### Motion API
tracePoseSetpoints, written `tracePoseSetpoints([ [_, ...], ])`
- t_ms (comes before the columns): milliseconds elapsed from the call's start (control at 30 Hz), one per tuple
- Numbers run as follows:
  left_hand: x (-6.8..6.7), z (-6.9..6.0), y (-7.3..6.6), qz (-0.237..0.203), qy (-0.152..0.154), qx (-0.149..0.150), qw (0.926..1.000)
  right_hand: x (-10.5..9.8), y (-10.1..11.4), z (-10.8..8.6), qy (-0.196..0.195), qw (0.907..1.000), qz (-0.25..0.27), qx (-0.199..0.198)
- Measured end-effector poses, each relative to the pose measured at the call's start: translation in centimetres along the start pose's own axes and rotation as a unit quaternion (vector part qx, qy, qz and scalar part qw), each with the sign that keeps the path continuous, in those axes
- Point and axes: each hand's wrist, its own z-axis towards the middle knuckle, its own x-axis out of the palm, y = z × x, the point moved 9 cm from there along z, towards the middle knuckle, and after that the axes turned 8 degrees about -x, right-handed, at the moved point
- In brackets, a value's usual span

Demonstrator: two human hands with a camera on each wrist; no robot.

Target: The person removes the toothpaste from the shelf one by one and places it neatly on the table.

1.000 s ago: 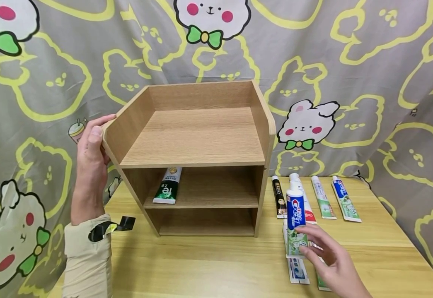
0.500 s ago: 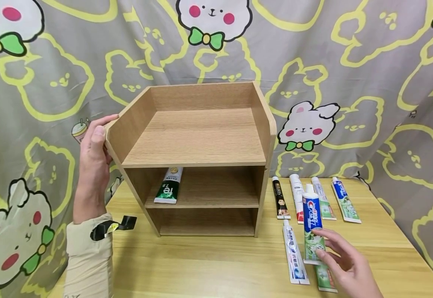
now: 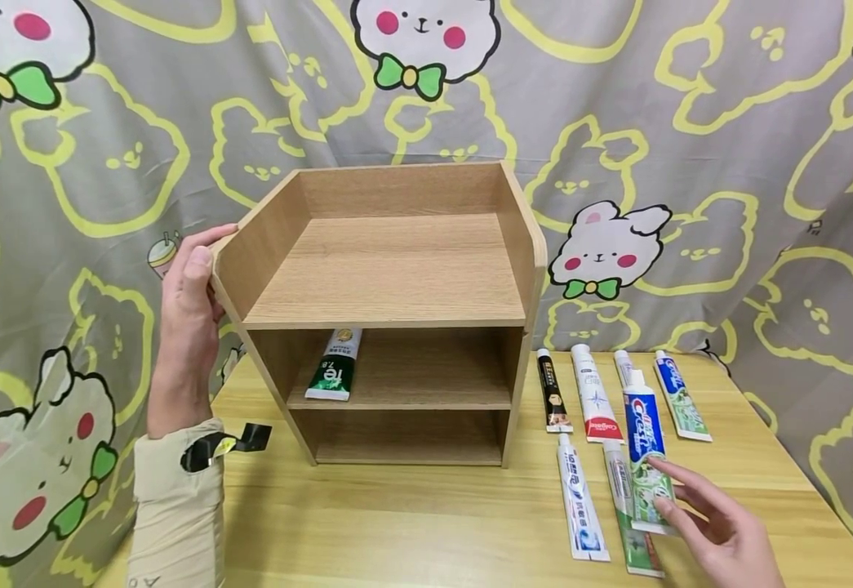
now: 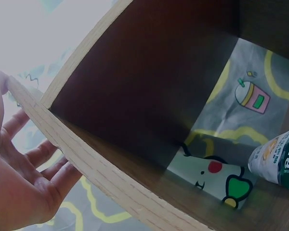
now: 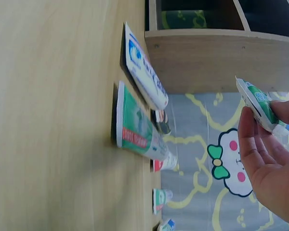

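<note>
My left hand (image 3: 187,327) holds the left side panel of a wooden desktop shelf (image 3: 389,273), thumb on the front edge and fingers behind it, as the left wrist view also shows. A green and white toothpaste tube (image 3: 335,366) lies on its middle board, towards the left. My right hand (image 3: 723,523) pinches the lower part of a blue and green Crest toothpaste tube (image 3: 644,437) between thumb and fingers. In the right wrist view this held tube (image 5: 258,102) is raised above the table. It partly hides a green-ended tube (image 3: 635,543) in the head view.
Right of the shelf, several toothpaste tubes lie on the wooden table (image 3: 397,531): a black tube (image 3: 553,392), a red-ended Colgate tube (image 3: 593,396), a white and blue tube (image 3: 580,506) and a second blue-green tube (image 3: 681,396). A patterned curtain (image 3: 441,122) hangs behind.
My right hand has carried the Crest tube to the right and slightly towards me, uncovering the Colgate and the white and blue tubes. The left hand keeps its hold on the shelf.
</note>
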Motion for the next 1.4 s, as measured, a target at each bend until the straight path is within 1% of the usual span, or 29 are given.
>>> tracePoseSetpoints([
  [100,0.0,0.0,0.1,-0.004,0.001,-0.001,1.0,-0.4,-0.5,-0.2,-0.005,1.0,-0.003,0.003],
  [200,0.1,0.0,0.0,-0.006,0.003,0.003,1.0,-0.7,-1.2,-0.5,-0.007,0.9999,-0.001,0.015],
  [367,0.3,0.1,-0.2,-0.004,0.008,0.009,0.9999,-1.1,-2.5,-1.0,-0.012,0.9989,0.004,0.045],
  [600,0.4,0.1,-0.2,-0.002,0.009,0.005,0.9999,-1.3,-4.1,-1.4,-0.014,0.9966,-0.001,0.081],
  [733,0.4,0.1,-0.2,0.001,0.009,0.005,0.9999,-1.5,-4.9,-1.6,-0.009,0.9948,-0.016,0.1],
  [833,0.4,0.1,-0.3,0.003,0.007,0.006,1.0,-1.7,-5.1,-1.6,-0.009,0.9949,-0.029,0.097],
  [1000,0.3,0.1,-0.3,0.0,0.009,0.011,0.9999,-2.0,-4.6,-1.5,-0.02,0.9976,-0.033,0.057],
  [1100,0.3,0.1,-0.2,-0.004,0.01,0.013,0.9999,-2.1,-4.6,-1.4,-0.024,0.9983,-0.03,0.043],
  [1200,0.3,0.1,-0.2,-0.006,0.009,0.012,0.9999,-2.3,-5.1,-1.5,-0.023,0.998,-0.034,0.048],
  [1400,0.1,0.0,0.0,-0.01,0.005,0.008,0.9999,-2.3,-6.6,-1.7,-0.006,0.9959,-0.049,0.076],
])
